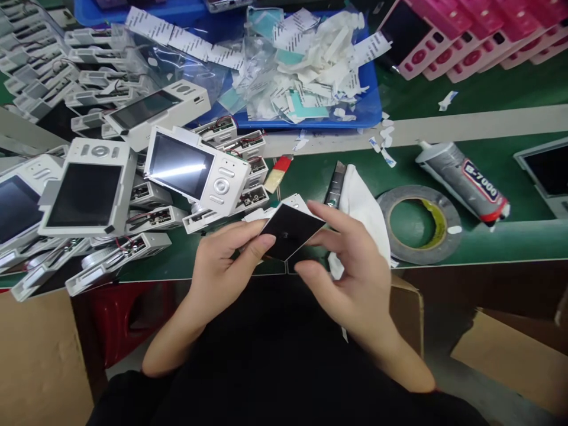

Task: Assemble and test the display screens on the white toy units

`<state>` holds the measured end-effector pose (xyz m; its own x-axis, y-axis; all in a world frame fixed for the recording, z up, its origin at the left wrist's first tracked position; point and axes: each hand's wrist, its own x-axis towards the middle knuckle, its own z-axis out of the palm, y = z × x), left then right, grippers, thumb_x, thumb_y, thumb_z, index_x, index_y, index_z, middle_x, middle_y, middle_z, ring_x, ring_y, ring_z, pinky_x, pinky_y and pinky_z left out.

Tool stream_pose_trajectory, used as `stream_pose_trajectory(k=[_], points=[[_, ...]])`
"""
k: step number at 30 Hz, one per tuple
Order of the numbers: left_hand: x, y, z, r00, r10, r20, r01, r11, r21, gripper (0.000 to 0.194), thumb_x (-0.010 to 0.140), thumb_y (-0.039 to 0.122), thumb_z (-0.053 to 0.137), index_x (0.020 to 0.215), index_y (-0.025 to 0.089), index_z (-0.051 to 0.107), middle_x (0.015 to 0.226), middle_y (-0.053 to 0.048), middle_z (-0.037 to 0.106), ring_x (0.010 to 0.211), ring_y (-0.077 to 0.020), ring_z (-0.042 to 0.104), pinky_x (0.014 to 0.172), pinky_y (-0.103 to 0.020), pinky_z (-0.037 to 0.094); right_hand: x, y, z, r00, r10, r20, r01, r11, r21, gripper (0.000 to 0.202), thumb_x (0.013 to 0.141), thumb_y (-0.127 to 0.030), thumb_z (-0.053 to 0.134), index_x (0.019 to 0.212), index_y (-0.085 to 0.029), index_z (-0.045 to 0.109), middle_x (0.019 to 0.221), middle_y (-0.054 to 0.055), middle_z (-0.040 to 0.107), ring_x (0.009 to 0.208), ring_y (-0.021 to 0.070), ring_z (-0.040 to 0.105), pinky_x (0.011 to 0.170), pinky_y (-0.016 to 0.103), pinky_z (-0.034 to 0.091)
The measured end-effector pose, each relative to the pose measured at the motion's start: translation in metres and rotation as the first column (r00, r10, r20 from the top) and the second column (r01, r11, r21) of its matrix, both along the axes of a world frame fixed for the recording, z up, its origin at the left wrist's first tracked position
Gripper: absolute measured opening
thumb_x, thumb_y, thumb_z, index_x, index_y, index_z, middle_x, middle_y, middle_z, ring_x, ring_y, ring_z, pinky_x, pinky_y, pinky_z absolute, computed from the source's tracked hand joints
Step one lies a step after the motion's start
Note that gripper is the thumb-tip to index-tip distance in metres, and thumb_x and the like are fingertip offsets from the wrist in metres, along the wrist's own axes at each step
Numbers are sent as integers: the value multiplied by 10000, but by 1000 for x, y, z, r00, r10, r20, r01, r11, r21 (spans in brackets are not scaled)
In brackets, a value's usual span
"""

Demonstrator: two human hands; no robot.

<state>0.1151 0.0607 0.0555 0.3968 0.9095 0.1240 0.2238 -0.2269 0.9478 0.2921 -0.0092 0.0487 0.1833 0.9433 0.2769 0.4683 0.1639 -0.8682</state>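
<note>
In front of my chest I hold a white camera (290,231), tilted, its black screen facing up towards me. My left hand (228,263) pinches its left edge, thumb on the screen side and fingers behind. At the right edge is my right hand (352,266), index and middle fingers at or against the camera, the thumb spread away from it. Whether those fingertips press on it cannot be made out. Beyond my right hand lie a white cloth (357,195) and a dark slim tool (336,183), partly covered.
White cameras (86,192) and opened housings (151,219) crowd the left. Behind stands a blue tray (375,94) of paper scraps. A tape roll (448,228), a B-7000 glue tube (464,180) and pink cameras (470,44) are on the right. A red-and-yellow piece (278,173) lies mid-table.
</note>
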Motion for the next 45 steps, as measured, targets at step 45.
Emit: stream_pose_trajectory(k=[45], points=[[4,-11,3,983,-104,-153,146,946,291,178,996,112,653,1015,196,808,845,-38,820,714,-159,765,745,-255,642,15,17,22,993,115,-31,-114,993,33,240,1084,-201,572,1002,-283,782,975,-29,841,906,172,813,977,370,665]])
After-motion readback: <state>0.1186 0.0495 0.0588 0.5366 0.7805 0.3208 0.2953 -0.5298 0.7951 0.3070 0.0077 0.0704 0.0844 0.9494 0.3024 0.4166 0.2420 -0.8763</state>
